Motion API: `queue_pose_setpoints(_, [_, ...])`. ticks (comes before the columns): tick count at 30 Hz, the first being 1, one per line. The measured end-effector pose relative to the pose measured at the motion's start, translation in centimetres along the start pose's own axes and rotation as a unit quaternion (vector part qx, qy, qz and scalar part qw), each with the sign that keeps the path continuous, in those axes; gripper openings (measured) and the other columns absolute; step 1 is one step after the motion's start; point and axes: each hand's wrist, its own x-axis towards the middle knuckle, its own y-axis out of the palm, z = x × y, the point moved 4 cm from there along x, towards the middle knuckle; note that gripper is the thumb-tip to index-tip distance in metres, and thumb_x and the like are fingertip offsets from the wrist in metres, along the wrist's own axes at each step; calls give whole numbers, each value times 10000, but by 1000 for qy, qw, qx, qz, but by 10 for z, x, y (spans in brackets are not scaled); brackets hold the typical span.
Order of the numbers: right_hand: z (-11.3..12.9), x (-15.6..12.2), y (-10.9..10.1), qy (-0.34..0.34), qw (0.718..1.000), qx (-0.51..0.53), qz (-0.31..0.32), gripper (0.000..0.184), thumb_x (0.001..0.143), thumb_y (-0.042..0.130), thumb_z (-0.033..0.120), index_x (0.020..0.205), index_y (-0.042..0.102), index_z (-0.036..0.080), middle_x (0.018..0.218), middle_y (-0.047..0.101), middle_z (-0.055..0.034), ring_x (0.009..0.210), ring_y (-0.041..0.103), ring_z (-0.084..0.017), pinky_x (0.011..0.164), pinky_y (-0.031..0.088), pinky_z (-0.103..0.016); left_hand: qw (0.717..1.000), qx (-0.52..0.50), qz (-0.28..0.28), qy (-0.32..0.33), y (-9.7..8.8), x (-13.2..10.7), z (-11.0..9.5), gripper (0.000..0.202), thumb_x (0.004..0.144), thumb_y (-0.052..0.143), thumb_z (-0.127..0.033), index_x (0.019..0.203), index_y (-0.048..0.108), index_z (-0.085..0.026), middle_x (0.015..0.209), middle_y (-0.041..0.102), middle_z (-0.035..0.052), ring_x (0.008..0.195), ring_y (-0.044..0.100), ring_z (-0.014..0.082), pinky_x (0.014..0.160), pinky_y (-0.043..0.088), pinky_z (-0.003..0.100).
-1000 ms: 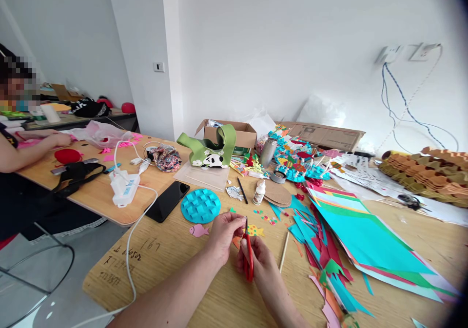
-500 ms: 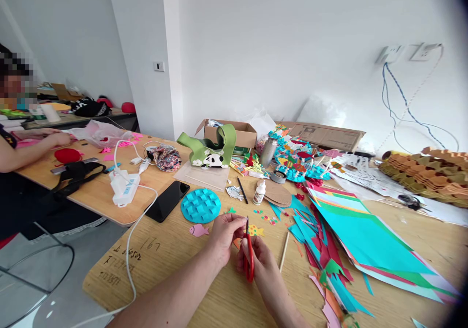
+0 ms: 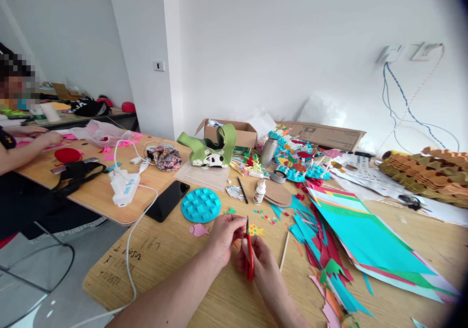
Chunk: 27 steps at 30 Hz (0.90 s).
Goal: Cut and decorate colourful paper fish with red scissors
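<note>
Red-handled scissors [image 3: 249, 260] are in my right hand [image 3: 260, 260], with the fingers closed round the handles and the blades pointing away from me. My left hand [image 3: 227, 234] pinches at the blades' left side; whatever is between its fingertips is too small to make out. A bit of orange paper [image 3: 237, 243] shows between my hands. Just beyond them lies a yellow paper fish with dots [image 3: 256, 230], partly hidden by the scissors. A pink paper fish [image 3: 199, 229] and a round blue woven-looking paper piece [image 3: 201, 205] lie left of my left hand.
A glue bottle [image 3: 259, 193], black pen [image 3: 242, 190] and phone [image 3: 168, 201] lie farther back. Paper scraps [image 3: 314, 235] and coloured sheets [image 3: 373, 235] cover the right. A thin stick [image 3: 284, 251] is near my right hand. A white cable [image 3: 128, 255] crosses the left. Another person's hand [image 3: 51, 138] works at far left.
My hands and the scissors stay almost exactly where they were. At far left the other person's hands have shifted slightly to the left.
</note>
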Motion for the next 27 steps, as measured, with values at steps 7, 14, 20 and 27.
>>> queue_pose_setpoints(7, [-1, -1, 0, -2, 1000, -8, 6, 495, 694, 606, 661, 726, 470, 185, 537, 485, 43, 433, 447, -98, 418, 306, -227, 1000, 0, 5, 1, -1, 0, 1, 206, 556, 731, -255, 546, 567, -130, 539, 533, -7, 502, 451, 78, 514, 351, 216])
queue_pose_setpoints(14, [1, -1, 0, 4, 1000, -8, 7, 564, 647, 584, 730, 736, 470, 185, 549, 482, 46, 442, 461, -104, 422, 325, -231, 1000, 23, 11, 12, -1, 1, -2, 194, 578, 709, -247, 539, 555, -135, 533, 522, -12, 506, 439, 78, 524, 354, 222])
queue_pose_setpoints(20, [-6, 3, -4, 11, 1000, -20, 12, 575, 640, 575, 745, 737, 458, 190, 519, 497, 45, 435, 461, -106, 421, 333, -226, 1000, 30, 0, 5, -5, 3, -2, 156, 553, 706, -228, 584, 591, -126, 531, 540, -11, 502, 451, 78, 523, 350, 219])
queue_pose_setpoints(27, [-18, 8, -9, 7, 999, -38, 12, 545, 673, 572, 719, 737, 458, 190, 507, 519, 33, 418, 455, -103, 397, 309, -216, 999, 49, -2, 3, -8, 6, -3, 153, 540, 706, -228, 601, 613, -123, 537, 545, -12, 503, 455, 73, 537, 360, 213])
